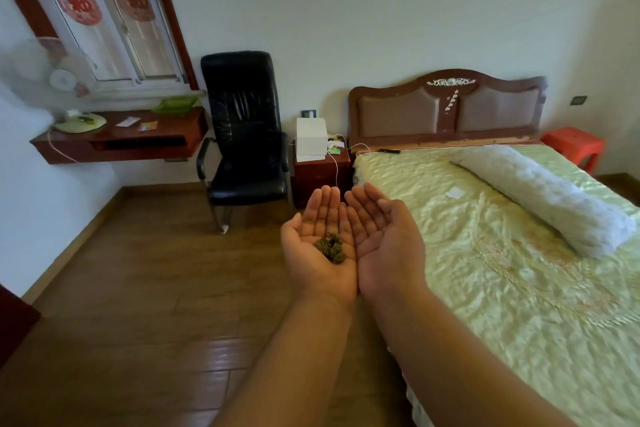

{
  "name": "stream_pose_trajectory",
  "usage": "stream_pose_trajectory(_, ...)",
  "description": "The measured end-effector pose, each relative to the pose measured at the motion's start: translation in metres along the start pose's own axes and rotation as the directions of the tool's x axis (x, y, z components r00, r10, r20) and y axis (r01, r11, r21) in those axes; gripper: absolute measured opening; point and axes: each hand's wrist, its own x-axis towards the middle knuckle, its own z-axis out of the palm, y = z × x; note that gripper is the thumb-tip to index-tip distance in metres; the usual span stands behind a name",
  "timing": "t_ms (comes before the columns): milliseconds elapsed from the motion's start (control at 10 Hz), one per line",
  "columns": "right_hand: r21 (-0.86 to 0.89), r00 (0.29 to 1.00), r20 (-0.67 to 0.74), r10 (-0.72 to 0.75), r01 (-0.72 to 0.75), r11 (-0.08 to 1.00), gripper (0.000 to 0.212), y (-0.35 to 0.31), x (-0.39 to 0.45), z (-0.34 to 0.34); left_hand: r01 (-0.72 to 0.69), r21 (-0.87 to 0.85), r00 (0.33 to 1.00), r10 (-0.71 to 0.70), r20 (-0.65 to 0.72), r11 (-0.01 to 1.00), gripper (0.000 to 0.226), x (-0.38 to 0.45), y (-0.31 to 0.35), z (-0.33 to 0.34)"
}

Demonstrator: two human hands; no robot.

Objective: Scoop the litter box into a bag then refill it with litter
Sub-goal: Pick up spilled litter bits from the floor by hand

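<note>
Hands [353, 239] cupped, palms up — left carries dark clumps [331, 248], possibly litter.

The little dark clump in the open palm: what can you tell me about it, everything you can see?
The clump is a small heap of dark olive-green and brownish lumps, rough and crumbly looking. It lies loose in the palm of the left hand, near the base of the fingers, which are straight and cupped slightly upward. The right hand lies open alongside, edge to edge, not touching the clump. What it is made of cannot be told.

two hands [320, 243] [382, 239], one chair [244, 135], one bed [519, 253] (one pillow [540, 196]), one fan [52, 80]
</note>
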Motion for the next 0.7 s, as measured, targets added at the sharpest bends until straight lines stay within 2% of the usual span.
stream_pose_trajectory(300, 0.052, 0.995, -0.008, -0.096, 0.096, 0.994, 0.033, 0.038, 0.088, 0.077, 0.057, 0.033, 0.994, -0.060, 0.093, 0.998, 0.046, 0.107, 0.058, 0.038)
stream_pose_trajectory(500, 0.060, 0.992, -0.067, -0.111, 0.115, 0.992, 0.036, 0.065, 0.135, 0.095, 0.119, 0.054, 0.990, -0.123, 0.073, 0.991, 0.046, 0.169, 0.075, 0.033)
stream_pose_trajectory(700, 0.060, 0.993, -0.079, -0.084, 0.088, 0.994, 0.036, 0.077, 0.196, 0.102, 0.112, 0.059, 0.993, -0.114, 0.039, 0.992, 0.047, 0.229, 0.074, 0.037)
